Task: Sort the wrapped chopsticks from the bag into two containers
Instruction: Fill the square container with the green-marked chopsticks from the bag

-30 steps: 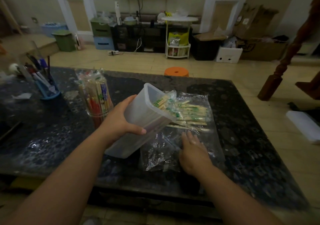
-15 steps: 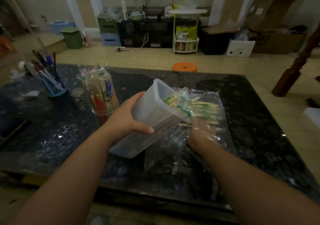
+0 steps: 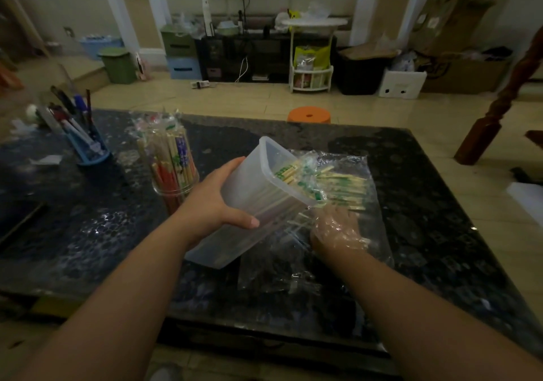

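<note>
My left hand (image 3: 211, 204) grips a translucent rectangular container (image 3: 252, 192), tilted with its mouth toward the right. Green-wrapped chopsticks (image 3: 291, 172) stick out of that mouth. A clear plastic bag (image 3: 355, 163) lies on the dark stone table (image 3: 88, 233) just right of the container, with more green-wrapped chopsticks (image 3: 343, 181) inside. My right hand (image 3: 335, 228) is inside the bag, seen through the plastic, fingers stretched toward those chopsticks. A round clear container (image 3: 173, 172) of red- and blue-wrapped chopsticks stands upright behind my left hand.
A blue pen holder (image 3: 88, 148) full of pens stands at the table's far left. A dark flat object (image 3: 20, 219) lies at the left edge. Beyond the table are an orange stool (image 3: 308, 115) and a wooden post (image 3: 493, 110) at the right.
My right hand has slid from on top of the bag into it and forward toward the chopsticks. My left hand keeps the tilted container in the same place.
</note>
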### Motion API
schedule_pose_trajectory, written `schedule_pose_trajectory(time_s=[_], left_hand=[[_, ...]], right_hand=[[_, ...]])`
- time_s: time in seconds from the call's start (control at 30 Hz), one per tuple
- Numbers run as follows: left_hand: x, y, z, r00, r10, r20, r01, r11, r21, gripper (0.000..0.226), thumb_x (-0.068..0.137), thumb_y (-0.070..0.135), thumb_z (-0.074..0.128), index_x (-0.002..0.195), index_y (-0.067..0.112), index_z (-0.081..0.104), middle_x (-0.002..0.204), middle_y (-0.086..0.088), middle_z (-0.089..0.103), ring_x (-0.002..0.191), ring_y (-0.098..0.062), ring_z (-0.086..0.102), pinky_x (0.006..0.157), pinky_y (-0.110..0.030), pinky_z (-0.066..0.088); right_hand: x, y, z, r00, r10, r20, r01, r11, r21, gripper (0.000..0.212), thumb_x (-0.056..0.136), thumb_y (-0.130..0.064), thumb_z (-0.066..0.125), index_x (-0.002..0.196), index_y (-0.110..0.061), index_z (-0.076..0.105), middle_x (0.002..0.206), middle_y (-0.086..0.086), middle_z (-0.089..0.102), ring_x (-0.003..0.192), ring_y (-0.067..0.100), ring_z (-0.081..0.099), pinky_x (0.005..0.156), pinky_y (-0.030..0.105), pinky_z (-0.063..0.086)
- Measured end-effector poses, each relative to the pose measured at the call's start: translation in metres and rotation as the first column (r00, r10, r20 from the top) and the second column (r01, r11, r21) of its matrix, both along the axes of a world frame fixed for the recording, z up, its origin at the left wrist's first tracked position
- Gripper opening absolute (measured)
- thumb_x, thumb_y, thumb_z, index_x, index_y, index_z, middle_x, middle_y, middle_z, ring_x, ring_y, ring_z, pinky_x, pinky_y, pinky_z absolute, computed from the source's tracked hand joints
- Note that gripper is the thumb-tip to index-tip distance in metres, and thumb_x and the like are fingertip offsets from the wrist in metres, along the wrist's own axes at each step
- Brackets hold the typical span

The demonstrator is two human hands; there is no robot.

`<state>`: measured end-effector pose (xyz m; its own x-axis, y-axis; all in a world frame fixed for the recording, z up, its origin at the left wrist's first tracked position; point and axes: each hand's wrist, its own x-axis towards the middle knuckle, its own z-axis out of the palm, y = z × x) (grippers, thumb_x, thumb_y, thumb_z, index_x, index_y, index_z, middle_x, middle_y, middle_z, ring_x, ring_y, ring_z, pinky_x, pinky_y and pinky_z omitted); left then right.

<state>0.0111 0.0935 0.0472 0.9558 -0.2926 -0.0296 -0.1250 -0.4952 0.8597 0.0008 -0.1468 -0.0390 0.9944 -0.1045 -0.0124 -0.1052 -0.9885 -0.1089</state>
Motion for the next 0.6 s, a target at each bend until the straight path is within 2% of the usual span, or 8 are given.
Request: schedule_pose_trajectory(time_s=[0.13, 0.27, 0.4, 0.47, 0.6], left_hand=[[-0.001, -0.001, 0.0, 1.0, -0.002, -0.005, 0.002, 1.0, 0.004, 0.12, 0.035, 0.046, 0.09, 0.142, 0.056, 0.035, 0.144, 0.012, 0.043, 0.129, -0.019, 0.046, 0.105, -0.057, 0.042], [-0.002, -0.001, 0.001, 1.0, 0.006, -0.004, -0.006, 1.0, 0.024, 0.122, 0.034, 0.047, 0.089, 0.143, 0.055, 0.035, 0.144, 0.011, 0.043, 0.127, -0.019, 0.046, 0.106, -0.055, 0.042], [-0.003, 0.0, 0.001, 1.0, 0.002, -0.005, -0.002, 1.0, 0.028, 0.123, 0.035, 0.047, 0.089, 0.145, 0.054, 0.033, 0.144, 0.011, 0.042, 0.127, -0.019, 0.046, 0.106, -0.054, 0.042], [-0.002, 0.0, 0.0, 1.0, -0.002, -0.002, 0.002, 1.0, 0.029, 0.123, 0.036, 0.047, 0.089, 0.145, 0.054, 0.032, 0.143, 0.011, 0.043, 0.127, -0.018, 0.046, 0.105, -0.054, 0.042], [-0.003, -0.001, 0.001, 1.0, -0.017, 0.001, 0.017, 0.999, 0.03, 0.123, 0.035, 0.048, 0.089, 0.145, 0.054, 0.033, 0.144, 0.012, 0.043, 0.128, -0.019, 0.046, 0.105, -0.055, 0.042]], right_hand=[[-0.006, 0.002, 0.007, 0.998, 0.048, -0.043, -0.045, 0.996, 0.073, 0.035, 0.097, -0.019, 0.046, 0.131, -0.026, 0.049, 0.125, 0.004, 0.061, 0.116, 0.026, 0.053, 0.103, 0.041, 0.039], [-0.009, 0.004, 0.013, 0.999, 0.032, -0.018, -0.031, 0.997, 0.078, 0.031, 0.095, -0.012, 0.05, 0.124, -0.02, 0.055, 0.119, 0.005, 0.062, 0.107, 0.025, 0.06, 0.096, 0.04, 0.048], [-0.016, 0.01, 0.021, 0.994, -0.016, -0.109, 0.022, 0.998, 0.059, 0.026, 0.099, -0.015, 0.048, 0.123, -0.018, 0.054, 0.128, 0.006, 0.045, 0.108, 0.03, 0.059, 0.087, 0.04, 0.049], [-0.022, 0.012, 0.026, 0.99, -0.052, -0.129, 0.061, 0.996, 0.063, 0.027, 0.098, -0.02, 0.049, 0.125, -0.02, 0.053, 0.128, 0.006, 0.043, 0.108, 0.031, 0.06, 0.081, 0.04, 0.047], [-0.039, 0.016, 0.035, 0.973, 0.001, -0.231, 0.007, 0.999, 0.033, 0.035, 0.096, -0.026, 0.048, 0.13, -0.024, 0.046, 0.123, 0.007, 0.06, 0.11, 0.031, 0.062, 0.082, 0.04, 0.047]])
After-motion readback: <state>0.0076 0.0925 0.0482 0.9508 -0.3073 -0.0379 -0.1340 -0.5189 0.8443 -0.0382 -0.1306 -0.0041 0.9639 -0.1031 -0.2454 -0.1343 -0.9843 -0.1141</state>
